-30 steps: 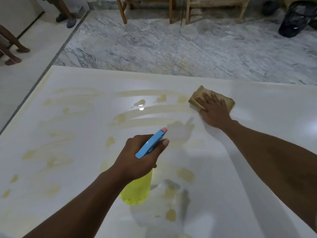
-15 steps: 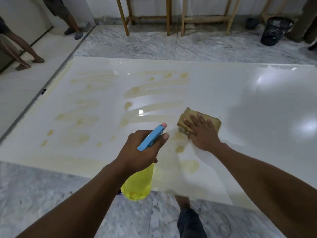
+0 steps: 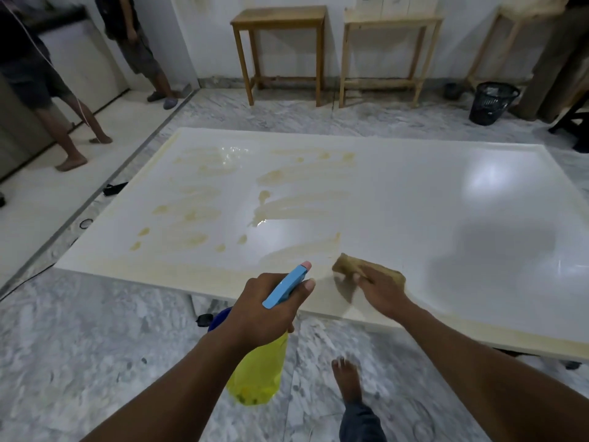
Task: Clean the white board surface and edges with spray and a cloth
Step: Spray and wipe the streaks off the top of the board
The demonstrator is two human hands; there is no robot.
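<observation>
From the head camera: a person's right hand [image 3: 381, 293] presses a tan cloth [image 3: 366, 270] flat against the white board [image 3: 414, 218] near its front edge, fingers closed over the cloth's back, apparently so that the palm's weight bears on the wipe. The left hand [image 3: 266, 309] is wrapped round the neck of a yellow spray bottle [image 3: 258, 374], forefinger lying beside the blue trigger head [image 3: 287, 283]; the bottle hangs off the board over the marble floor [image 3: 95, 346], seemingly kept ready. Yellowish streaks [image 3: 296, 205] lie beyond and left of the cloth-side fingertips; the board to their right looks clean and glossy.
</observation>
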